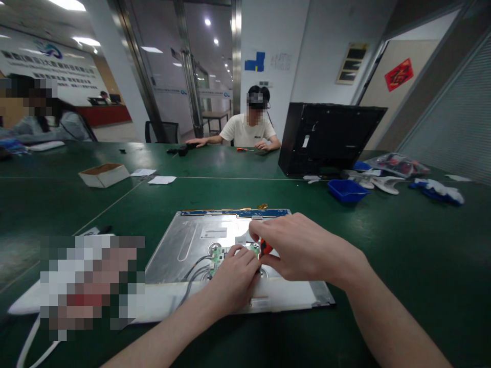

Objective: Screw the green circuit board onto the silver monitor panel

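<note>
A flat metal display panel (180,240) lies on the table before me, with a blue circuit strip (245,212) along its far edge. On its middle sits a small green circuit board (218,254), with grey cables running from its left side. My right hand (295,245) is closed round the red-and-black handle of a screwdriver (265,247), held upright over the board's right part. Against that board rests my left hand (236,278), its fingers curled together beside the screwdriver's lower end. The left thumb and the screwdriver's tip are hidden.
A black monitor housing (326,138) stands at the back right, near a blue tray (347,190) and gloves (437,190). An open cardboard box (104,176) is at the left. Across the green table sits a person (251,128). A blurred-out object (92,281) lies left of the panel.
</note>
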### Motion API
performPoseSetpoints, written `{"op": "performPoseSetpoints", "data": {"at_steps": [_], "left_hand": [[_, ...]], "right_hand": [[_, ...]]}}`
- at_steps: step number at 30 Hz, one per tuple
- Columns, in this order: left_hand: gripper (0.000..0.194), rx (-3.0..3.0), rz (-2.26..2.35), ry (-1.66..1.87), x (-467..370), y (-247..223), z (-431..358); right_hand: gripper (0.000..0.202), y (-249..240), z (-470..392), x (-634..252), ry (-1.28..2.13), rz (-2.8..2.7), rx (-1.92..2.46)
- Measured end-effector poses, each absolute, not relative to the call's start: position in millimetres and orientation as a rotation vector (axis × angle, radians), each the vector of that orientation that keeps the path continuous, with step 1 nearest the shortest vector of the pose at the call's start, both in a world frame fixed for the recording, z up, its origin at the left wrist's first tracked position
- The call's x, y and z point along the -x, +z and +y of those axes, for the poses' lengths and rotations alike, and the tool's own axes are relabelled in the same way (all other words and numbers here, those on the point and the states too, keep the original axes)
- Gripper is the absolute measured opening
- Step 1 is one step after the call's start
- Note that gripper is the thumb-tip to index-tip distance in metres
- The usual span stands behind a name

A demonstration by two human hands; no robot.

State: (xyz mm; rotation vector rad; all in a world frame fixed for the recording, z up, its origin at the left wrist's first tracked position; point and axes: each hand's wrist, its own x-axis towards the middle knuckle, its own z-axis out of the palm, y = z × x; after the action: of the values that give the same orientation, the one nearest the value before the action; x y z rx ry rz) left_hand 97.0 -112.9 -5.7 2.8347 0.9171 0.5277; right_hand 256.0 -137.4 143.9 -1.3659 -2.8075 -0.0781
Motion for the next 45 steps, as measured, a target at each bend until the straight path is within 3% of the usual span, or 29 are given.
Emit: {"op": "performPoseSetpoints", "data": {"at_steps": [39, 45], "left_hand": [[0.011, -2.822, 0.913, 0.502, -95.6, -3.7, -112.7], [0.018, -2.814, 0.902, 0.501, -96.7, -1.6, -114.2]], "right_hand": [[0.013, 144.2, -134.6, -253.4, -0.097, -2.79, 1.503], [0.014, 145.1, -137.3, -255.2, -0.042, -2.836, 1.377]]}}
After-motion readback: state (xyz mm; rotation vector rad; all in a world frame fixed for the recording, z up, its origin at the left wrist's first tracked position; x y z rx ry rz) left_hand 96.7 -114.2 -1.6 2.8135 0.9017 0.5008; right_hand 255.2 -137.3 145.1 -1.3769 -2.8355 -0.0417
